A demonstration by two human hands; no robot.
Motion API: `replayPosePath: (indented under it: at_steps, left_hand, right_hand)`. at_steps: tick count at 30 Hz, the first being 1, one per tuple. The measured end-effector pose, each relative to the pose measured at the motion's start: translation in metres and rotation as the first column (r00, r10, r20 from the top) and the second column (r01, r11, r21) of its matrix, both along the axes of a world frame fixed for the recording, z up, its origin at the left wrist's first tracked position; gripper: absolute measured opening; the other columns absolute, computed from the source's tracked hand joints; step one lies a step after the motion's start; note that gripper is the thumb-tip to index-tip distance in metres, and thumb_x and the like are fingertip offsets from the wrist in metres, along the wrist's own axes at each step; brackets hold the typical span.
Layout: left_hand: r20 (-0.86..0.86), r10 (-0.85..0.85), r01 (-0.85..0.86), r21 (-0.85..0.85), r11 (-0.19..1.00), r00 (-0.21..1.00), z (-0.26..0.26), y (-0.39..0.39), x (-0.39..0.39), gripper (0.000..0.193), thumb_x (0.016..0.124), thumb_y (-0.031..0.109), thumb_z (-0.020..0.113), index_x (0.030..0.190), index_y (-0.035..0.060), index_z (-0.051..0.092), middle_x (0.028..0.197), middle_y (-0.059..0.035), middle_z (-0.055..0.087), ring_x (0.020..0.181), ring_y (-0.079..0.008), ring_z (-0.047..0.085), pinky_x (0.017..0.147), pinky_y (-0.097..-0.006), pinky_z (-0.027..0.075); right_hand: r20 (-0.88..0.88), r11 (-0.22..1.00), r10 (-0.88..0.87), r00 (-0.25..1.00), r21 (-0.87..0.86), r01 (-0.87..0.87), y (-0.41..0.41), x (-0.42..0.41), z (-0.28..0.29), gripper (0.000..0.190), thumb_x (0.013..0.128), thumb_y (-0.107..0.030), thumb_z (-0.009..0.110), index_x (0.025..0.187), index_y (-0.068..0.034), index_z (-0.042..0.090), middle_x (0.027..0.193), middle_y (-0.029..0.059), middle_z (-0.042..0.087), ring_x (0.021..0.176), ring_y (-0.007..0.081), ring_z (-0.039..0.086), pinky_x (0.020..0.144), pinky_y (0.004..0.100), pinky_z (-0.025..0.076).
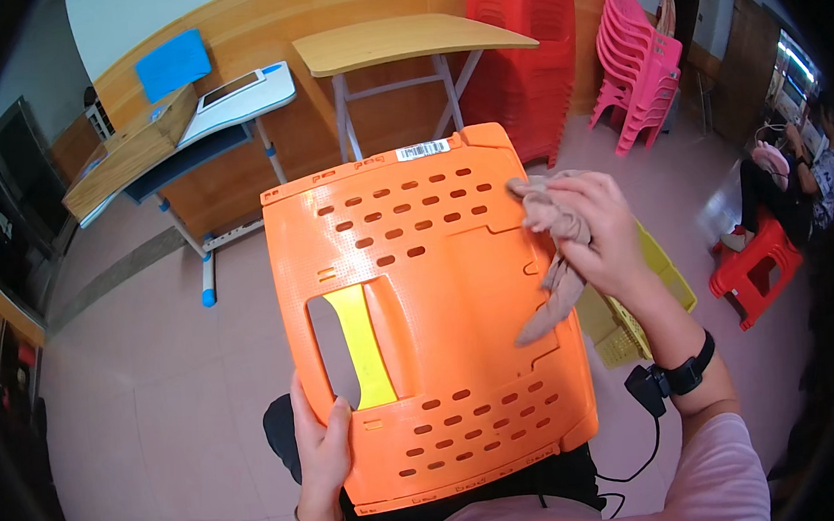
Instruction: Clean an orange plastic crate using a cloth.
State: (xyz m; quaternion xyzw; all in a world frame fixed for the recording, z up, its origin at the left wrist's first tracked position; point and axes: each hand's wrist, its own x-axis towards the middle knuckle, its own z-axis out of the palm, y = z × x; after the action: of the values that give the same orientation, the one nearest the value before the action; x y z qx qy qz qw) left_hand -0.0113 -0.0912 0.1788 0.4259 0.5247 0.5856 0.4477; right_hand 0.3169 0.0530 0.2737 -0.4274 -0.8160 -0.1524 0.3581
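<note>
An orange plastic panel [476,285] with slotted holes and a yellow handle strip [366,346] rests over the person's lap, tilted in view. At its lower left edge my left hand [325,438] grips the rim by the handle opening, thumb on top. My right hand [598,231] holds a crumpled grey-brown cloth [556,245] at the panel's right edge; part of the cloth hangs over the orange surface. A barcode sticker [422,150] lies on the panel's top edge. Whether the panel belongs to a folded crate cannot be told.
A yellow plastic basket [664,267] stands on the floor at right. Beyond are a wooden-topped folding table [410,39], a white desk [243,103], stacked red chairs [524,75] and pink chairs [638,68]. A person [778,195] sits on a red stool [754,276] at far right.
</note>
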Motion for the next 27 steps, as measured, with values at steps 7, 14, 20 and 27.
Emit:
replayPosePath:
  at_steps: [7, 14, 20, 27]
  left_hand:
    - [0.032, 0.019, -0.020, 0.013, 1.000, 0.999, -0.001, 0.001, -0.001, 0.053, 0.086, -0.002, 0.044, 0.136, -0.0032, 0.027, 0.126, -0.0145, 0.046, 0.116, -0.0197, 0.046, 0.099, -0.0314, 0.036]
    - [0.033, 0.012, -0.013, 0.027, 1.000, 0.999, -0.002, 0.003, -0.002, 0.052, 0.086, -0.003, 0.044, 0.136, -0.0030, 0.029, 0.125, -0.0138, 0.047, 0.114, -0.0189, 0.047, 0.098, -0.0309, 0.037]
    - [0.009, 0.015, -0.015, 0.046, 0.999, 1.000, -0.002, 0.001, -0.002, 0.051, 0.087, -0.003, 0.043, 0.135, -0.0023, 0.029, 0.123, -0.0134, 0.048, 0.112, -0.0187, 0.048, 0.097, -0.0308, 0.039]
    - [0.013, -0.002, 0.002, 0.039, 0.999, 1.000, -0.001, 0.004, 0.000, 0.049, 0.088, -0.002, 0.044, 0.135, -0.0023, 0.030, 0.122, -0.0131, 0.049, 0.110, -0.0185, 0.050, 0.095, -0.0304, 0.040]
  right_hand:
    - [0.180, 0.990, 0.074, 0.981, -0.130, -0.051, -0.028, -0.017, -0.010, 0.048, 0.061, -0.020, 0.070, 0.107, -0.007, 0.062, 0.116, 0.0036, 0.057, 0.109, 0.0275, 0.048, 0.086, 0.0418, 0.040]
    - [0.313, 0.951, 0.217, 0.925, -0.281, -0.129, -0.098, -0.018, -0.023, 0.054, 0.058, -0.026, 0.075, 0.108, -0.010, 0.061, 0.112, -0.0004, 0.058, 0.107, 0.0200, 0.049, 0.081, 0.0405, 0.041]
    - [0.283, 0.917, 0.396, 0.873, -0.070, -0.393, -0.041, -0.046, -0.027, 0.046, 0.065, -0.026, 0.072, 0.108, -0.011, 0.062, 0.112, -0.0026, 0.059, 0.109, 0.0209, 0.049, 0.081, 0.0408, 0.040]
    - [0.216, 0.966, 0.257, 0.942, -0.093, -0.242, -0.030, -0.059, -0.022, 0.040, 0.074, -0.029, 0.064, 0.108, -0.008, 0.060, 0.113, 0.0000, 0.057, 0.111, 0.0207, 0.048, 0.083, 0.0405, 0.039]
